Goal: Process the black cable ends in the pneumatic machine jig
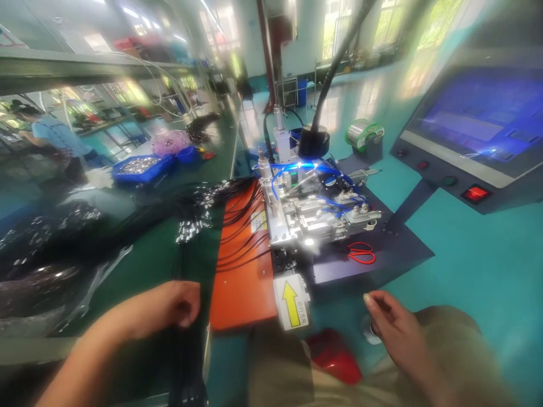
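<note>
My left hand (180,302) is closed with curled fingers, above a bundle of black cables (182,265) on the dark green bench. Whatever its fingers hold, if anything, is hidden. Over my lap, my right hand (394,325) has thumb and fingers drawn together; nothing I can name shows in the pinch. Between the hands stands a metal machine (314,215) with blue air tubes. Several black cables run from the bench across its orange plate (241,282) into the machine. A white block with a yellow arrow (292,302) sits at its near end.
Red-handled scissors (362,252) lie on the machine's dark base. A monitor (475,124) rises at right, near a solder wire spool (363,134). A wrench (102,277) and a blue tray (142,168) of small metal parts are at left. A person (59,135) sits beyond.
</note>
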`<state>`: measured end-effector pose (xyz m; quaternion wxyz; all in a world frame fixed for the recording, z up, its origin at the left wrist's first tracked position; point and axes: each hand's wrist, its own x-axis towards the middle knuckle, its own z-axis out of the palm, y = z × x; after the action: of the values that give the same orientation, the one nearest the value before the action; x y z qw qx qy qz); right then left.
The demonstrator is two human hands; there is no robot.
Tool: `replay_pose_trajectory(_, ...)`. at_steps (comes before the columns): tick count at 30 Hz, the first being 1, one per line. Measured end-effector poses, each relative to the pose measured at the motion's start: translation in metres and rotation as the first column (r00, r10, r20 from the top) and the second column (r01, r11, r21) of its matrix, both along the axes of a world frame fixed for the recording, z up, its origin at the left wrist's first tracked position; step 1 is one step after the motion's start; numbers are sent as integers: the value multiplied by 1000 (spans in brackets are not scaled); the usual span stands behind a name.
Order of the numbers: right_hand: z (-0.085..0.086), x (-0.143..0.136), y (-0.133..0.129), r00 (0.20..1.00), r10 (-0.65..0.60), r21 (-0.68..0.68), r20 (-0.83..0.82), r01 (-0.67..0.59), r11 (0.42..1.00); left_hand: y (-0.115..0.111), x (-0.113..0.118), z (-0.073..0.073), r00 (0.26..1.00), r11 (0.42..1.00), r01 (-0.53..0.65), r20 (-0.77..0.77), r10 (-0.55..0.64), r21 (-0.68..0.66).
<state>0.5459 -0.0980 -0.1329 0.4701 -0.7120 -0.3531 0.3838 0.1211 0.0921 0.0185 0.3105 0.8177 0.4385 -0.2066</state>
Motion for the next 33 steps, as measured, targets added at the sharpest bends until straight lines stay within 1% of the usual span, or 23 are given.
replay_pose_trajectory(2,0,-1,1,1000,-7,7,-13,7,1000,-1,0,15,994,998,52,95,-50,-27)
replay_pose_trajectory(3,1,-2,1,1000,-11,10,-16,12,1000,0,0,23,988,997,73,135,-70,-18)
replay_pose_trajectory(5,4,-5,2,1000,0,15,-15,0,1000,2,1,36,979,994,94,179,-102,57)
replay_pose_trajectory(7,11,-11,4,999,34,22,-7,-34,999,5,7,43,969,984,104,207,-132,142)
replay_pose_trajectory(9,21,-18,8,998,69,48,3,-69,996,7,20,43,953,967,114,250,-172,228)
replay_pose_trajectory(11,31,-29,14,991,130,82,11,-130,988,6,39,38,931,939,151,275,-240,308)
replay_pose_trajectory(13,41,-41,20,970,242,113,9,-242,964,4,63,32,907,897,229,251,-338,379)
replay_pose_trajectory(15,52,-54,27,936,353,157,1,-349,924,0,84,28,875,849,298,231,-426,437)
replay_pose_trajectory(16,57,-60,30,920,393,178,-2,-386,905,-2,92,28,858,835,321,236,-456,446)
replay_pose_trajectory(17,62,-65,32,905,426,196,-2,-418,887,-5,100,27,845,834,335,252,-472,439)
replay_pose_trajectory(18,66,-69,34,892,452,208,0,-442,873,-8,106,28,831,841,349,280,-482,413)
replay_pose_trajectory(20,72,-75,38,871,491,220,-6,-478,850,-15,118,27,798,863,395,347,-492,316)
replay_pose_trajectory(22,75,-78,40,854,518,221,-53,-496,840,-22,130,21,768,873,427,415,-489,238)
replay_pose_trajectory(23,75,-78,40,844,528,219,-96,-499,838,-25,137,16,761,878,418,438,-478,232)
replay_pose_trajectory(24,75,-79,41,833,533,218,-148,-498,839,-28,145,9,766,890,381,453,-456,251)
replay_pose_trajectory(27,69,-78,46,821,503,229,-272,-452,862,-33,164,-16,821,925,144,480,-310,353)
replay_pose_trajectory(28,67,-77,49,832,478,233,-281,-424,875,-33,169,-25,828,926,72,496,-262,370)
replay_pose_trajectory(30,65,-75,56,871,428,236,-241,-375,896,-33,173,-40,820,922,-17,534,-208,386)
replay_pose_trajectory(33,68,-73,67,913,388,236,-130,-351,906,-32,172,-52,811,908,-47,546,-208,416)
